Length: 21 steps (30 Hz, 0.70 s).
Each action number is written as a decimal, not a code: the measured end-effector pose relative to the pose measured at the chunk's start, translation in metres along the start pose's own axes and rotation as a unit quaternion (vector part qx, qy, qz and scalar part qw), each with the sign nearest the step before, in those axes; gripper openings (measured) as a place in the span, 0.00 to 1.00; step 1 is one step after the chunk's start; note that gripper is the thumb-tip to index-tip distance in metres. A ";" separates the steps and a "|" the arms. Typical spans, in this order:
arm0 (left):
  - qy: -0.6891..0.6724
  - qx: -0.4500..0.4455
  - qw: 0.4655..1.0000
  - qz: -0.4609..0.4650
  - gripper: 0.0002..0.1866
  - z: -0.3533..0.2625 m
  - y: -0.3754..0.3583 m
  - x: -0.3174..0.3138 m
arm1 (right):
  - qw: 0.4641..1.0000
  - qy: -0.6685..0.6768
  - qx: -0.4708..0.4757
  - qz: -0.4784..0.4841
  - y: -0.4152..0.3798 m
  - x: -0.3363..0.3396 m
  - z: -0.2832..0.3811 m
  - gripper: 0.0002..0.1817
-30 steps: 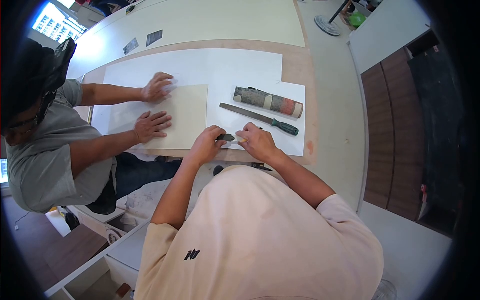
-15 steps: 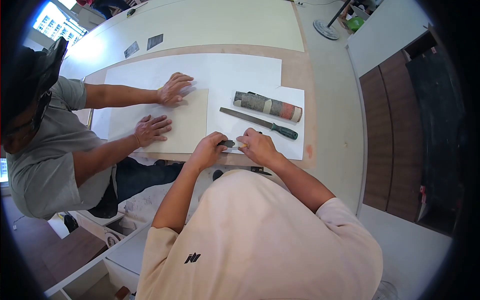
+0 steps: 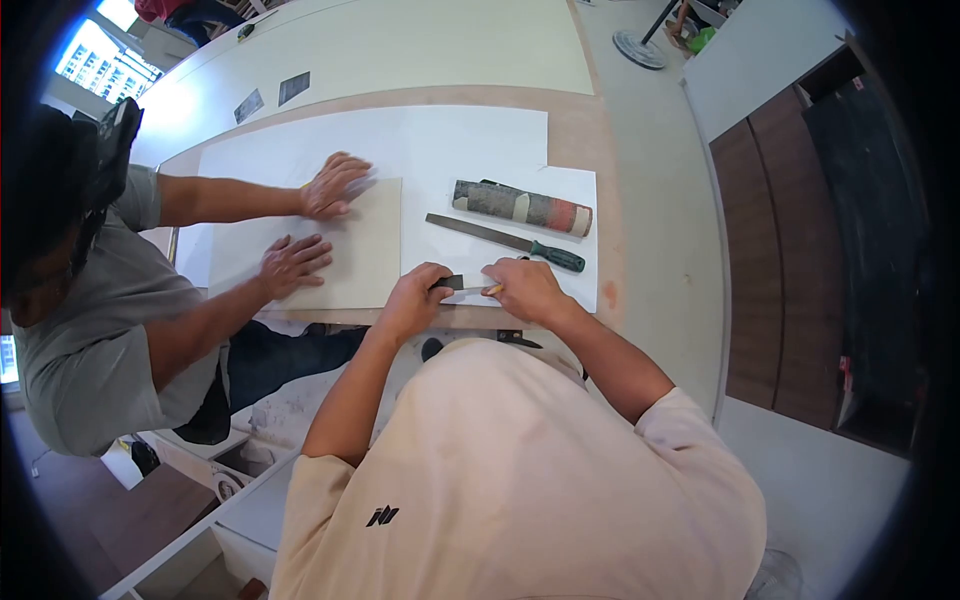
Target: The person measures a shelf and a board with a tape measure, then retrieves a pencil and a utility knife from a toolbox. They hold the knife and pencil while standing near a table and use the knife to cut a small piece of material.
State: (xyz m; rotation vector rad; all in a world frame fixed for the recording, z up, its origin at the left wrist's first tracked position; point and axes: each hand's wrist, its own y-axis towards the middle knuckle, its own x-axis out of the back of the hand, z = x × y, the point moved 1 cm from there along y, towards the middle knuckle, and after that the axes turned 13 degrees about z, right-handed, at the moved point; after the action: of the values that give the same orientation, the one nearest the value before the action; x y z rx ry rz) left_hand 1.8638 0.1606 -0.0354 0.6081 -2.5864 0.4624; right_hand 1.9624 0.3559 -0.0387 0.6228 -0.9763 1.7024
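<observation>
Near the front edge of the white sheet (image 3: pixel 470 140), my left hand (image 3: pixel 415 298) is closed on a small dark rectangular piece (image 3: pixel 452 282). My right hand (image 3: pixel 526 288) pinches a thin tool with a yellow part (image 3: pixel 493 290); its pale narrow end points at the dark piece, and I cannot make out its kind. Just beyond my hands lies a file (image 3: pixel 480 231) with a green handle. Behind it rests a grey and red roll (image 3: pixel 520 208) with tape bands. A cream panel (image 3: pixel 365 250) lies left of my left hand.
A co-worker at the left has one hand (image 3: pixel 296 264) flat on the cream panel and the other hand (image 3: pixel 335 187) at its far edge. Two grey patches (image 3: pixel 294 88) mark the pale surface behind. A dark brown cabinet (image 3: pixel 745 270) stands at the right.
The dark piece has turned and now shows a plain rectangular face. My fingers have shifted slightly around both things. The view has shifted a little, moving the table contents left.
</observation>
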 end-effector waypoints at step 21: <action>0.347 0.013 0.915 0.203 0.07 -0.010 0.256 0.046 | 0.902 0.402 -0.154 -0.034 -0.086 0.049 -0.105 0.23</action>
State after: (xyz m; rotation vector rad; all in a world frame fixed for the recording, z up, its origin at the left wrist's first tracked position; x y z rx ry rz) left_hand 1.7064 0.3659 -0.0598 -0.1065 -1.9976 0.6954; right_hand 2.0326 0.4812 -0.0299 -0.2610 -0.5802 1.4829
